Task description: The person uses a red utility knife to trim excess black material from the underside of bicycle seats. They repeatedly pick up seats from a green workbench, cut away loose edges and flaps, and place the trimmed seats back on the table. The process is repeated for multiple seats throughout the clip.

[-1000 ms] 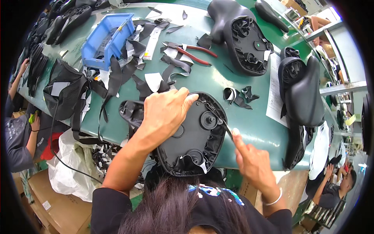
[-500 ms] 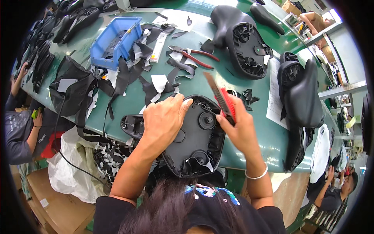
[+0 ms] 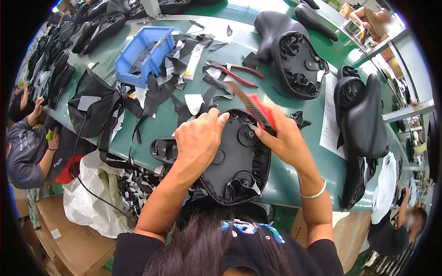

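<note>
A black bicycle saddle (image 3: 214,172) lies underside up at the near edge of the table, its nose pointing left. My left hand (image 3: 200,138) is closed on its far rim, thumb pressed over the edge. In my right hand (image 3: 287,135) is a red-handled utility knife (image 3: 254,110), held above the saddle's far right rim. The blade slants up and to the left; whether the knife touches the cover there I cannot tell. Folded black cover material lines the saddle's inner rim, with a loose flap (image 3: 241,191) at the near side.
Beyond the saddle lie red-handled pliers (image 3: 239,76), cover scraps (image 3: 182,108) and a blue bin (image 3: 122,69). More saddles (image 3: 299,66) rest at the far right, by a printed sheet (image 3: 329,115). A black bag (image 3: 92,103) sits left. Co-workers (image 3: 27,142) are at both sides.
The knife has moved left relative to the saddle, and its blade leans further left. My left hand keeps its hold on the rim. The whole view has shifted slightly.
</note>
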Demonstrator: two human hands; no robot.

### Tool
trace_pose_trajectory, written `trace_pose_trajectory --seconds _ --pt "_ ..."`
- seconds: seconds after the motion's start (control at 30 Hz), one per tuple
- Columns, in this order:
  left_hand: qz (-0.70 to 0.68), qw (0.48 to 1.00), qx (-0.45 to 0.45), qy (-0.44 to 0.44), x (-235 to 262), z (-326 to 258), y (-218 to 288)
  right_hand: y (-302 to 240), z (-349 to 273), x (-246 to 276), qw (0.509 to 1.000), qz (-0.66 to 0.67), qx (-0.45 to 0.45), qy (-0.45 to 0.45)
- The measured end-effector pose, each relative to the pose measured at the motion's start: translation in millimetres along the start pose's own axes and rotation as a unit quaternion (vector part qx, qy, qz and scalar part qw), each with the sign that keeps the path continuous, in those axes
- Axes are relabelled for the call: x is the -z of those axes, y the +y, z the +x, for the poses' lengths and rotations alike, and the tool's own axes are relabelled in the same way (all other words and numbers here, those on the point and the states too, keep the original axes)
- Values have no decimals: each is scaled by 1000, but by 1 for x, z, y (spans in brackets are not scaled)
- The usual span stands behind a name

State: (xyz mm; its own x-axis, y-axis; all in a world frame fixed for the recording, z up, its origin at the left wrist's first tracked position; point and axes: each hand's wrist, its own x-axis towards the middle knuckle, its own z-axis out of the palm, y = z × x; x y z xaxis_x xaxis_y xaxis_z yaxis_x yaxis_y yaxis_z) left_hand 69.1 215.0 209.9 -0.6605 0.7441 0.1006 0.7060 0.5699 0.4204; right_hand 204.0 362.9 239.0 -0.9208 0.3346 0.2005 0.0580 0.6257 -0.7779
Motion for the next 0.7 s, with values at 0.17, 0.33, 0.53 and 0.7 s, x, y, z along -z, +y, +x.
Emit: trace_pose_trajectory --seconds 0.17,0.33,0.53,0.7 --pt "-36 999 24 -2 6 0 -4 2 -47 12 877 445 -128 130" --pt "-92 975 -189 71 6 12 14 -4 -34 -4 922 296 -167 187" --pt "-111 923 -367 -29 -4 25 33 -13 -37 0 965 187 -140 116" --pt "-29 910 -410 -58 -12 29 54 -9 -52 8 887 304 -185 293"
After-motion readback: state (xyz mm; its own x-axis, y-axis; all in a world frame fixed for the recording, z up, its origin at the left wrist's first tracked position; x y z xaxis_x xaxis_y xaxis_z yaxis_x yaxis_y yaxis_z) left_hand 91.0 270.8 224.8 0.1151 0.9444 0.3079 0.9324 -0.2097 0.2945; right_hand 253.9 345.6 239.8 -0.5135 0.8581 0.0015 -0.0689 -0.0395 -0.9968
